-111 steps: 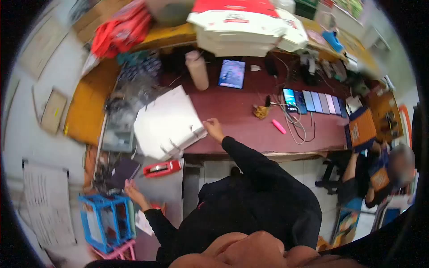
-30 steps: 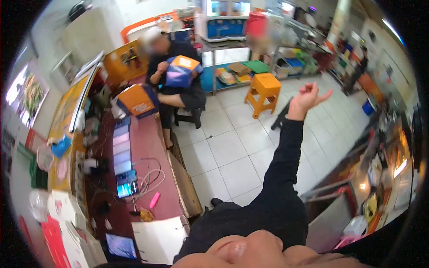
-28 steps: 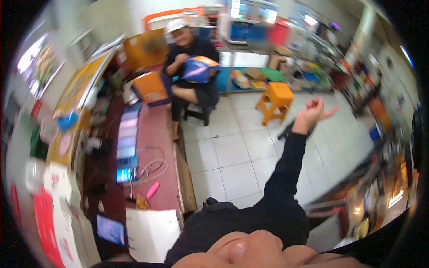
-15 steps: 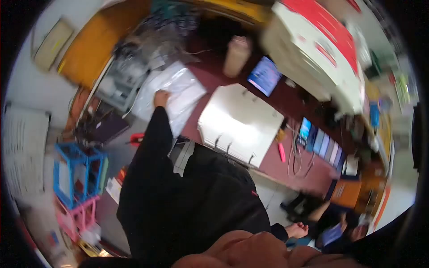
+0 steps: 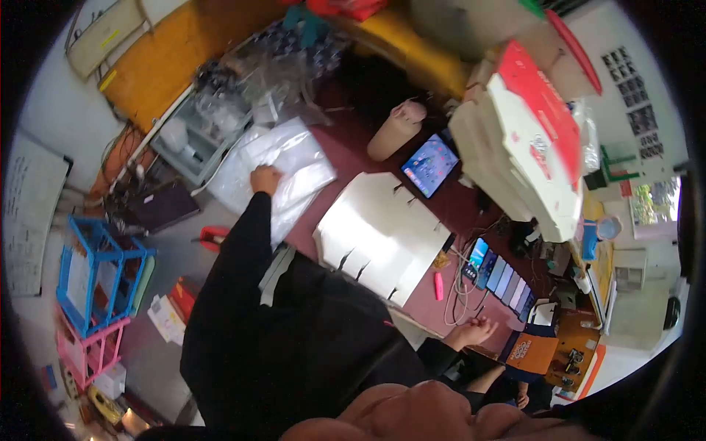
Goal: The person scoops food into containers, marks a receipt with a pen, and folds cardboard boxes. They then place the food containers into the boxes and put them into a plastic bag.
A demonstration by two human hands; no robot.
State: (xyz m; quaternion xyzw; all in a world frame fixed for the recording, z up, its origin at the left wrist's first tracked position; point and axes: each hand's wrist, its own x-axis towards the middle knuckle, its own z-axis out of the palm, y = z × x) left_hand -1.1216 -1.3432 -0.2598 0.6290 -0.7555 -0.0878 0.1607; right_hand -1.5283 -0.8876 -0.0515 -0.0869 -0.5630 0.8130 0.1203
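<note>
My left hand (image 5: 266, 178) has its fingers curled on a stack of clear plastic bags (image 5: 305, 153) that lies on the dark red table. The fingertips are partly hidden, with the bag pressed beneath them. A large white cardboard sheet with cut slots (image 5: 382, 235) lies to the right of the bags. Off to the right, my right hand (image 5: 473, 334) is over the table's front edge, fingers loosely spread and holding nothing. Closest to it are a white cable (image 5: 457, 301), a pink marker (image 5: 439, 286) and a row of phones (image 5: 500, 278).
A tablet (image 5: 431, 165) and a beige tumbler (image 5: 397, 131) stand behind the cardboard. Stacked white and red boxes (image 5: 515, 140) rise at the back right. A grey bin (image 5: 195, 151) and blue rack (image 5: 103, 275) are leftward. Another person's hand (image 5: 522, 398) shows at lower right.
My right hand has come up from below the table to its front edge, and its fingers have opened out. My left hand stays on the plastic bags. The view has shifted slightly.
</note>
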